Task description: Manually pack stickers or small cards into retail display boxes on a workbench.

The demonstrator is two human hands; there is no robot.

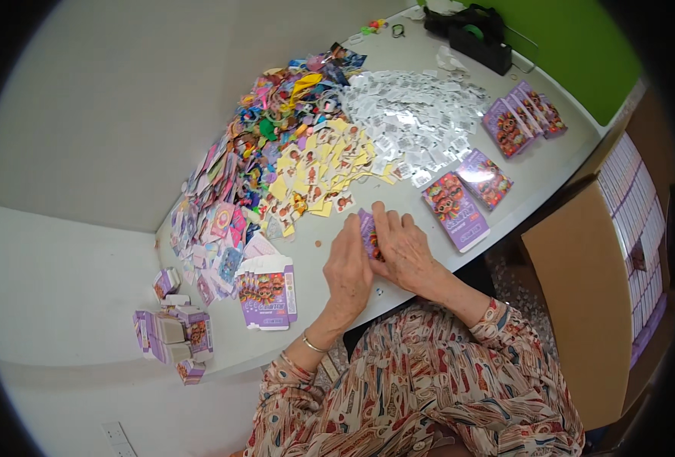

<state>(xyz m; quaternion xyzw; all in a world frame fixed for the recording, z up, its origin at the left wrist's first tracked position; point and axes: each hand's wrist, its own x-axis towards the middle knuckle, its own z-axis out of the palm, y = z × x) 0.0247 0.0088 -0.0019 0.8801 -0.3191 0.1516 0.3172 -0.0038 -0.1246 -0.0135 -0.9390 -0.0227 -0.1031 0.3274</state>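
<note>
My left hand point(347, 272) and my right hand point(403, 248) meet near the table's front edge, both closed around a small purple printed box point(367, 233). Only the box's upper part shows between the fingers. Just beyond the hands lies a spread of yellow printed cards point(323, 169). To the left of my left hand sits a stack of flat purple box blanks point(268, 292). A finished purple box point(455, 211) lies to the right of my right hand.
A heap of colourful small toys and cards point(276, 114) and a pile of white printed packets point(413, 126) cover the table's middle. Folded small boxes point(171, 333) cluster at far left. A black tape dispenser point(476, 34) stands at the back. A cardboard carton point(588, 282) stands at right.
</note>
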